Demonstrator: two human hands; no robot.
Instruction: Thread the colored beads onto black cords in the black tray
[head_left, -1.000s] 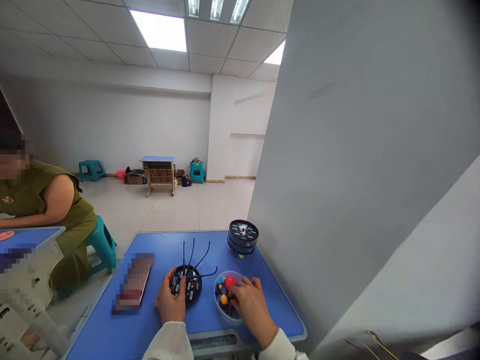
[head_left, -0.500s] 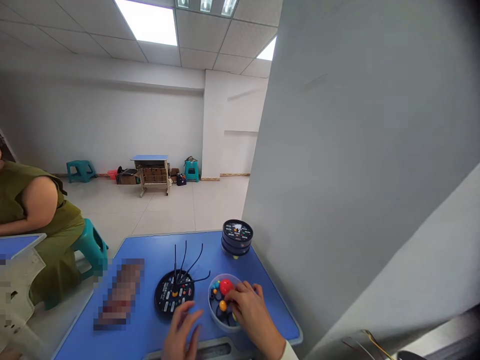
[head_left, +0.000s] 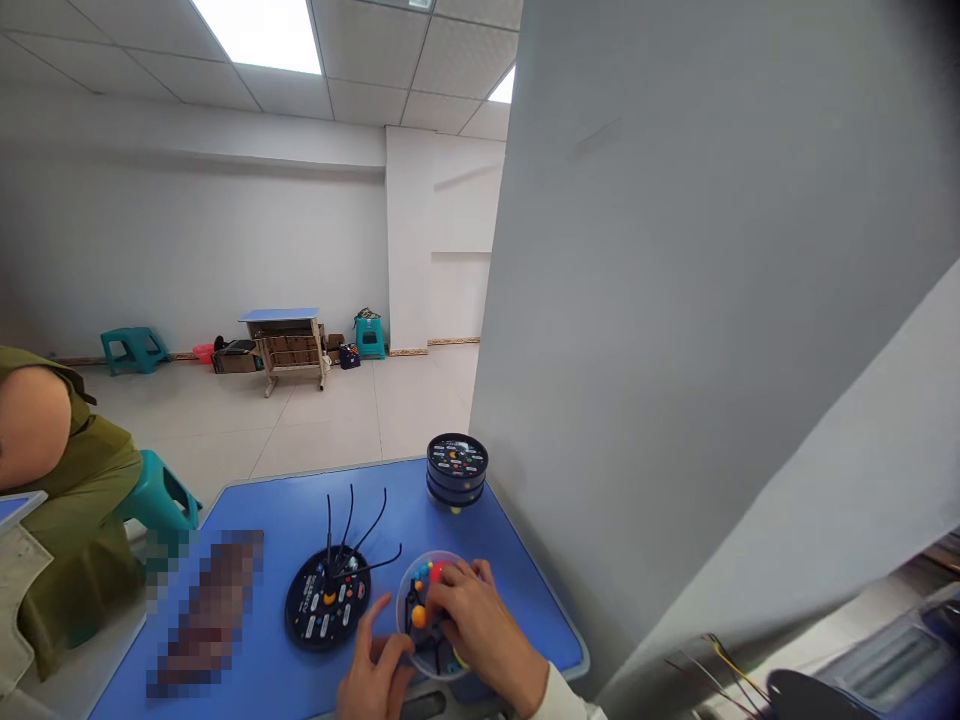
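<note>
A clear round bowl (head_left: 401, 610) holds small coloured balls and dark pieces, among them a red ball (head_left: 437, 571) and an orange ball (head_left: 419, 616). My right hand (head_left: 476, 620) reaches into it from the right, fingers bent down among the pieces; what they hold, if anything, is hidden. At the bowl's lower left edge is my left hand (head_left: 377, 665), its fingers apart and nothing in them. Left of the bowl lies a black disc (head_left: 319, 625) with labels and several thin black rods standing up from its middle.
A stack of black discs (head_left: 456, 470) stands at the back of the blue desk (head_left: 262, 500). A blurred-out item lies at the desk's left. A grey wall rises at the right. A person in green (head_left: 82, 520) sits on a teal stool (head_left: 161, 495) at the left.
The view has turned to the right. My right hand has reached deeper into the bowl, over the red ball. My left hand has come closer to the bowl's edge.
</note>
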